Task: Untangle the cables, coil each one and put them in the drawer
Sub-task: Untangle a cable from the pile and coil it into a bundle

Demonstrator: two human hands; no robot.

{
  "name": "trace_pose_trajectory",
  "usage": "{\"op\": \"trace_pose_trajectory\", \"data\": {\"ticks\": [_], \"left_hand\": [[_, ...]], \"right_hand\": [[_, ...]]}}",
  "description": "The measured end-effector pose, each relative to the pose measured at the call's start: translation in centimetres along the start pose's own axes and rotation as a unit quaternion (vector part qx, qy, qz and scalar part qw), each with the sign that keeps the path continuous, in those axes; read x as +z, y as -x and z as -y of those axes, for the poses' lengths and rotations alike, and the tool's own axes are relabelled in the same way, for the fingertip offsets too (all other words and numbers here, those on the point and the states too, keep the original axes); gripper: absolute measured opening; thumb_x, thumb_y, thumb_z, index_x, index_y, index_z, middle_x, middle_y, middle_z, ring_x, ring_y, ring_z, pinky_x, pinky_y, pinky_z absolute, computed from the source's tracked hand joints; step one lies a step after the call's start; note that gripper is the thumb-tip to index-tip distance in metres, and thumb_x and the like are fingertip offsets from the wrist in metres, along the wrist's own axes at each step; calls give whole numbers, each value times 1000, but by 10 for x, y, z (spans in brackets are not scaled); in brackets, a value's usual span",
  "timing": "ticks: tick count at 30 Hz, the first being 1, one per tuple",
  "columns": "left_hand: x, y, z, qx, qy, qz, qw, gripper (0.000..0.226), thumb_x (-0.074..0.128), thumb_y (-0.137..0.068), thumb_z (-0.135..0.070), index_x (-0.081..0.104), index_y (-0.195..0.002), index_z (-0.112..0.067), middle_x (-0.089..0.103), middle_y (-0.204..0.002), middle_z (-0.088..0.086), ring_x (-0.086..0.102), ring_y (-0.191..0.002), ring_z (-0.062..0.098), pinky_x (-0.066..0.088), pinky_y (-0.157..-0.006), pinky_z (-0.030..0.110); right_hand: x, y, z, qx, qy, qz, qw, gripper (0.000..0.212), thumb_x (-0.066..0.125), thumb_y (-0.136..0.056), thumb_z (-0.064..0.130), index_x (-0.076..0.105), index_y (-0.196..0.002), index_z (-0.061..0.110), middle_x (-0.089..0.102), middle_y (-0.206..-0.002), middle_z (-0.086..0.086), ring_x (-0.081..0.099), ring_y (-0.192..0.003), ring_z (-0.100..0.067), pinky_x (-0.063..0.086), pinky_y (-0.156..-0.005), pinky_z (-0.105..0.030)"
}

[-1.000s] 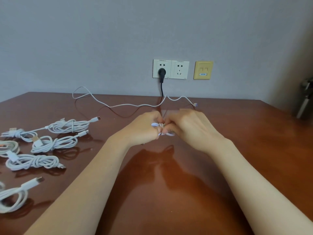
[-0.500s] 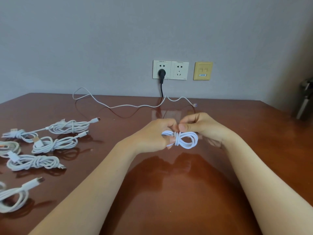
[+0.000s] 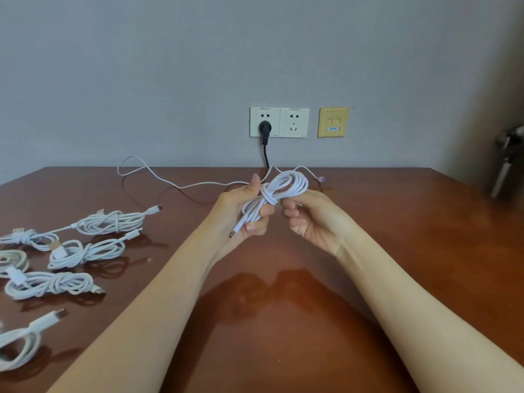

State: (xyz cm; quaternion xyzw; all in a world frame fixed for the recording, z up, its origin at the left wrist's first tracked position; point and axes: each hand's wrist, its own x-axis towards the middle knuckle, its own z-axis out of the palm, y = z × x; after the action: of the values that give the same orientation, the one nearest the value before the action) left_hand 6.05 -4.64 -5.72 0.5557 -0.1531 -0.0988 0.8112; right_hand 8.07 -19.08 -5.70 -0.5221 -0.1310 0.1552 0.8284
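Fingers of the left hand (image 3: 241, 212) grip the tail of the cable (image 3: 285, 188); those of the right hand (image 3: 314, 219) curl under its loop. Held higher above the table (image 3: 411, 251) than a half-second earlier, wrap now cinched: coil seemingly complete, drawer pending

Straight below the double wall socket (image 3: 279, 121), the held cable (image 3: 283, 188) runs into the left hand (image 3: 241, 214), whose fingers (image 3: 255, 226) hide its lower loop. Where the right hand (image 3: 314, 219) pinches it is hidden by the upper loop. Far left and below the socket, a white coil (image 3: 19, 344) and a greyish coil (image 3: 12, 259) are cut by the frame edge. Far right of it, a blurred metal object (image 3: 506, 163) is cut off too. The socket's print is unreadably small.
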Motion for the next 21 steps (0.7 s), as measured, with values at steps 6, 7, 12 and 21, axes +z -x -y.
{"op": "trace_pose_trajectory", "data": {"ticks": [6, 7, 12, 21], "left_hand": [[4, -1, 0, -5, -25, -11, 1000, 34, 51, -74, -36, 59, -97, -12, 41, -49, -5, 27, -31, 4, 20, -42, 18], [4, -1, 0, -8, -20, -15, 1000, 34, 51, -75, -36, 60, -97, -12, 41, -49, -5, 27, -32, 4, 20, -42, 18], [5, -5, 5, 4, -51, -103, 993, 25, 47, -93, -33, 51, -97, -9, 46, -59, 1, 27, -33, 6, 21, -39, 16], [26, -6, 15, 170, -296, -231, 911, 20, 36, -100, -26, 48, -89, -37, 51, -75, -10, 43, -55, 11, 33, -49, 26]], "right_hand": [[10, 3, -3, -97, 136, -76, 983, 18, 48, -89, 1, 58, -78, 9, 42, -47, 3, 33, -43, -8, 30, -38, -17], [12, 3, -4, -112, 160, -92, 976, 15, 49, -89, 1, 60, -81, 8, 43, -46, 3, 34, -42, -8, 30, -38, -18], [15, -1, -10, -176, 310, -149, 922, 17, 43, -92, 4, 56, -92, 15, 47, -49, 8, 39, -40, -5, 36, -47, -21], [16, 5, -10, -236, 506, -134, 818, 16, 40, -93, 11, 52, -104, 11, 50, -62, 7, 45, -50, -1, 32, -50, -17]]}}
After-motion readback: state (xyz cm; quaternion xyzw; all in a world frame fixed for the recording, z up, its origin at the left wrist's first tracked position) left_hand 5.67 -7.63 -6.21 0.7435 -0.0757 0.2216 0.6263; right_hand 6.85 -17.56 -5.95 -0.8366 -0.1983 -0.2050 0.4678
